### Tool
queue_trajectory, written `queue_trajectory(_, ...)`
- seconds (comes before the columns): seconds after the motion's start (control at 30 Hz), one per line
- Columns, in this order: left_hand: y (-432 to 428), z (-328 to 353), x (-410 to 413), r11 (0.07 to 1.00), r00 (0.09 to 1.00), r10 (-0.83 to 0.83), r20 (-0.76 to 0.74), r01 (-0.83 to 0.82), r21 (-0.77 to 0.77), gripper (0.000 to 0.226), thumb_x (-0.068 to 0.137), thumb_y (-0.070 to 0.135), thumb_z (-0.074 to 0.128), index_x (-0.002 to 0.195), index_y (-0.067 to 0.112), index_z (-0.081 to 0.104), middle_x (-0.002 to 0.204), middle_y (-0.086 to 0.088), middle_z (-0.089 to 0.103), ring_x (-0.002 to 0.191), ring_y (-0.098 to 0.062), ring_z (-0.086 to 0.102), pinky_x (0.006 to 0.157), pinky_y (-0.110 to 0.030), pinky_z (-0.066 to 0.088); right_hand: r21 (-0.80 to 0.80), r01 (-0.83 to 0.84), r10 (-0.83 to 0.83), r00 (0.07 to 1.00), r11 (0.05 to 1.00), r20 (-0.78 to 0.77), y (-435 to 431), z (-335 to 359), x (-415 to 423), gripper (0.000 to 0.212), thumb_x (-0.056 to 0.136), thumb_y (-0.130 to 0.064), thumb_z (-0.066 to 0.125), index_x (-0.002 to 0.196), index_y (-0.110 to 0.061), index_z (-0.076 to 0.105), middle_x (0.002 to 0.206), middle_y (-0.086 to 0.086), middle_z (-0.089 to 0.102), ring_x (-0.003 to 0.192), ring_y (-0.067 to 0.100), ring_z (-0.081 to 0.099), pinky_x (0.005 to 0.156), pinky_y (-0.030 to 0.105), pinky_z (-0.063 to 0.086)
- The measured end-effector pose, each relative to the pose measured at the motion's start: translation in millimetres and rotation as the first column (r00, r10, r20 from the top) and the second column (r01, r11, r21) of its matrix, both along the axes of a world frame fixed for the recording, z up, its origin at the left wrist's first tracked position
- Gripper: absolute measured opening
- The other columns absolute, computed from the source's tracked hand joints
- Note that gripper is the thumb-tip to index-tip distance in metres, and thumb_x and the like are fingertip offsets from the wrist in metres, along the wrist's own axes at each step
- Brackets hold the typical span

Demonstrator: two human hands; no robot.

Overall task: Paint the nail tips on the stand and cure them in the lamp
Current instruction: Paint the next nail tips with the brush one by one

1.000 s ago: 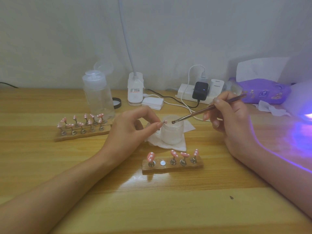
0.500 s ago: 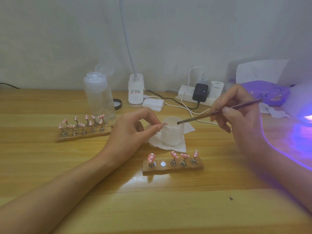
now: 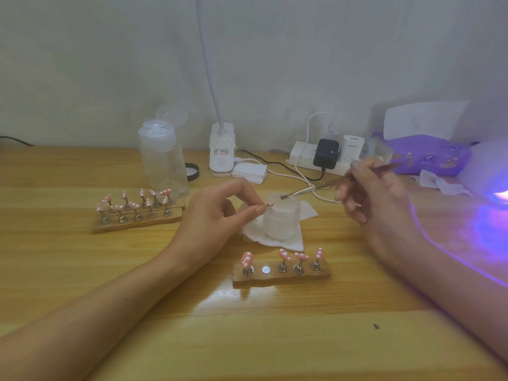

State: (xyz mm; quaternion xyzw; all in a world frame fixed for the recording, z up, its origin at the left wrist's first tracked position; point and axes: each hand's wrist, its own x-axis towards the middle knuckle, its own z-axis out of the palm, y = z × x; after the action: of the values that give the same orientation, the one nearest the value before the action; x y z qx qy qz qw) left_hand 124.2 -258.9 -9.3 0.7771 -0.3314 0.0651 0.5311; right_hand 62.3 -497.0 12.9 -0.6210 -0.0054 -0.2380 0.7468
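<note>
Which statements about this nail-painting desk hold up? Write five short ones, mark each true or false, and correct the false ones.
1. The left hand pinches a nail tip. True.
2. The right hand holds a brush with its bristles at the mouth of the white jar. True.
3. Every spot on the near stand is filled. False: it carries four tips, and the second spot from the left is bare.
4. The clear bottle lies on its side. False: it stands upright behind the far stand.
5. The lamp is dark. False: it glows violet.
</note>
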Motion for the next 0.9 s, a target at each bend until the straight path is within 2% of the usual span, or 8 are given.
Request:
queue_trajectory(0.13, 0.2, -0.3, -0.4, 1.000, 1.000, -0.003, 0.008, 0.003, -0.006, 0.010, 0.087, 0.026, 0.075, 0.080, 0.029, 0.068, 0.087, 0.016, 0.069, 0.051, -0.004, 0.050, 0.054, -0.012, 0.040, 0.054, -0.057, 0.059, 0.997, 0.997, -0.051, 7.6, -5.5, 0.7, 0.024, 0.097, -0.026, 0.053, 0.074, -0.022, 0.049, 0.058, 0.002, 0.063, 0.043, 0.007, 0.044, 0.037, 0.015, 0.030)
queue_trajectory(0.3, -0.1, -1.0, 0.4, 1.000, 1.000, -0.003, 0.007, 0.003, -0.010, 0.010, 0.086, 0.026, 0.075, 0.080, 0.030, 0.068, 0.089, 0.014, 0.070, 0.051, -0.003, 0.050, 0.054, -0.012, 0.040, -0.014, -0.104, 0.104, 0.994, 0.994, -0.030, 11.1, -7.0, 1.3, 0.027, 0.096, -0.029, 0.054, 0.069, -0.029, 0.056, 0.063, 0.005, 0.066, 0.046, 0.010, 0.046, 0.039, 0.016, 0.032)
queue_trajectory(0.37, 0.0, -1.6, 0.8, 1.000, 1.000, -0.001, 0.008, 0.001, -0.007, 0.009, 0.086, 0.026, 0.075, 0.080, 0.029, 0.069, 0.089, 0.015, 0.070, 0.051, -0.003, 0.051, 0.054, -0.011, 0.041, -0.025, -0.089, 0.088, 0.996, 0.996, -0.034, 10.5, -7.4, 1.4, 0.023, 0.094, -0.030, 0.055, 0.072, -0.027, 0.054, 0.063, 0.006, 0.065, 0.046, 0.011, 0.047, 0.039, 0.017, 0.032)
queue_trajectory(0.5, -0.2, -2.2, 1.8, 1.000, 1.000, -0.002, 0.008, 0.002, -0.005, 0.009, 0.087, 0.025, 0.075, 0.081, 0.028, 0.069, 0.088, 0.015, 0.069, 0.052, -0.003, 0.050, 0.055, -0.012, 0.041, -0.018, -0.005, 0.004, 0.999, 1.000, -0.049, 6.3, -9.2, 1.6, 0.026, 0.103, -0.018, 0.047, 0.077, -0.022, 0.047, 0.060, 0.004, 0.064, 0.046, 0.010, 0.046, 0.039, 0.017, 0.030)
queue_trajectory(0.63, 0.3, -2.0, 2.1, 1.000, 1.000, -0.001, 0.007, 0.001, -0.002, 0.011, 0.087, 0.026, 0.075, 0.080, 0.031, 0.069, 0.088, 0.016, 0.070, 0.053, -0.003, 0.050, 0.055, -0.013, 0.041, -0.039, -0.064, 0.064, 0.998, 0.997, -0.002, 8.2, -9.1, 1.6, 0.025, 0.101, -0.026, 0.051, 0.076, -0.026, 0.052, 0.065, 0.005, 0.067, 0.047, 0.010, 0.047, 0.040, 0.016, 0.032)
queue_trajectory(0.73, 0.6, -2.0, 1.8, 1.000, 1.000, -0.004, 0.010, 0.004, -0.001, 0.010, 0.087, 0.026, 0.075, 0.080, 0.030, 0.069, 0.089, 0.016, 0.070, 0.053, -0.003, 0.050, 0.055, -0.014, 0.042, -0.083, -0.037, 0.034, 0.999, 0.996, -0.035, 9.6, -10.0, 1.7, 0.025, 0.102, -0.023, 0.050, 0.077, -0.024, 0.052, 0.066, 0.006, 0.067, 0.046, 0.011, 0.046, 0.039, 0.016, 0.030)
queue_trajectory(0.83, 0.5, -1.9, 1.6, 1.000, 1.000, -0.004, 0.002, 0.004, -0.002, 0.009, 0.087, 0.026, 0.075, 0.080, 0.029, 0.069, 0.088, 0.016, 0.069, 0.053, -0.003, 0.049, 0.055, -0.014, 0.042, -0.056, 0.007, -0.009, 0.999, 0.998, -0.049, 7.4, -10.1, 1.6, 0.026, 0.103, -0.019, 0.048, 0.078, -0.022, 0.049, 0.063, 0.004, 0.066, 0.044, 0.009, 0.044, 0.039, 0.016, 0.029)
queue_trajectory(0.9, 0.3, -1.8, 1.7, 1.000, 1.000, -0.001, 0.003, 0.001, 0.000, 0.009, 0.087, 0.027, 0.075, 0.081, 0.029, 0.069, 0.089, 0.017, 0.069, 0.053, -0.002, 0.049, 0.055, -0.013, 0.041, -0.032, -0.025, 0.024, 1.000, 0.999, -0.012, 6.9, -9.8, 1.7, 0.026, 0.103, -0.022, 0.050, 0.077, -0.024, 0.050, 0.064, 0.005, 0.066, 0.045, 0.010, 0.044, 0.039, 0.016, 0.029)
